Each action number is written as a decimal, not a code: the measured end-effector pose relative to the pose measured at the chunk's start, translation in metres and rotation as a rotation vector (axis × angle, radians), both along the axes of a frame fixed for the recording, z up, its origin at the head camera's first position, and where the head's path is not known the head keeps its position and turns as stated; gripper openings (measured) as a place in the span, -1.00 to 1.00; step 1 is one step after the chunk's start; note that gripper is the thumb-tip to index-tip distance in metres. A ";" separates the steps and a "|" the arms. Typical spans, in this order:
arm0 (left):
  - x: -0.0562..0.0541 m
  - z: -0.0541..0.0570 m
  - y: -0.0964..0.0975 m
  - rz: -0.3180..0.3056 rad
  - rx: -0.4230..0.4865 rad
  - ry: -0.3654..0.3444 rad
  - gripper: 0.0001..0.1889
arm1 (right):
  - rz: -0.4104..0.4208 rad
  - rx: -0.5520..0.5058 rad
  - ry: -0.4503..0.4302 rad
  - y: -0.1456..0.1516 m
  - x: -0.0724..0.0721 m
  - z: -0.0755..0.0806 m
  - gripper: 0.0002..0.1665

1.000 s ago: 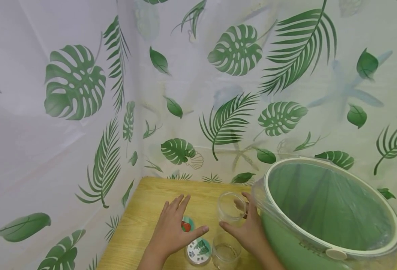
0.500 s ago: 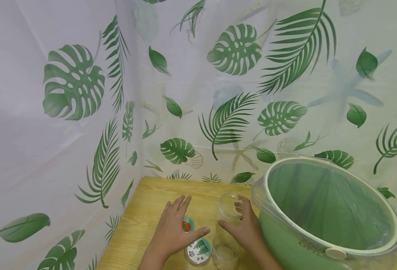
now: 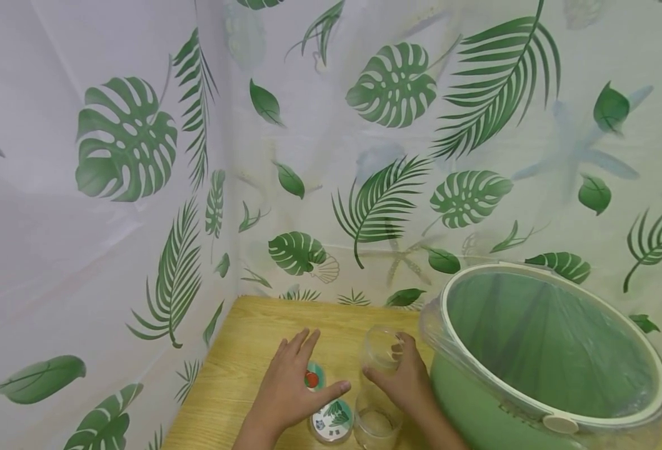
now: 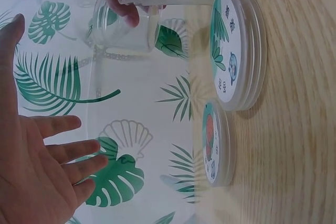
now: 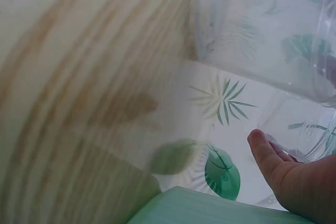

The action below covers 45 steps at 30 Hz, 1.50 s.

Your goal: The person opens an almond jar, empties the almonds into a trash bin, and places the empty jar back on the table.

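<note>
My right hand (image 3: pixel 406 378) grips a clear, empty-looking jar (image 3: pixel 377 353) from its right side, thumb in front and fingers behind. In the left wrist view that jar (image 4: pixel 126 32) hangs above the tabletop. A second clear jar (image 3: pixel 374 428) stands on the table, nearer to me. My left hand (image 3: pixel 288 381) is spread, fingers straight and thumb out, holding nothing. Below it lie two round lids: one with a strawberry picture (image 4: pixel 218 142), partly covered by the hand in the head view, and a bigger white one with green leaves (image 3: pixel 332 422).
A large green bin (image 3: pixel 477 400) with a pale rim and a clear plastic liner stands just right of my right hand. The wood-grain table (image 3: pixel 240 350) ends against leaf-printed sheeting (image 3: pixel 308 206) behind and on the left.
The right hand's fingers have drawn in round the far jar, which has shifted slightly down and to the left in the head view. The left hand stays almost still.
</note>
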<state>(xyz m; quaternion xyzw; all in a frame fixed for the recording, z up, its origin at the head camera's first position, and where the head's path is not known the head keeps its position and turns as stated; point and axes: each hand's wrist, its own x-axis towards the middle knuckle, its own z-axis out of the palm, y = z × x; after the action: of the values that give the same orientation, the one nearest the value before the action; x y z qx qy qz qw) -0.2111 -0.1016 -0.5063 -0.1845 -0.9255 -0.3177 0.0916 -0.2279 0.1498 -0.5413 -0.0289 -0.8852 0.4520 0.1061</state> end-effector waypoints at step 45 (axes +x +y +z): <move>0.003 -0.001 0.002 -0.010 0.001 -0.026 0.16 | 0.020 -0.058 -0.216 -0.002 -0.013 -0.002 0.23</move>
<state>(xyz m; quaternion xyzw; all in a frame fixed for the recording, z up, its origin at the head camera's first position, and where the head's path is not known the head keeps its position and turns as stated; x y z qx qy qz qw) -0.2082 -0.0998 -0.5078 -0.1847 -0.9256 -0.3211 0.0781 -0.2411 0.1478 -0.5428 -0.0714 -0.8784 0.4726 0.0048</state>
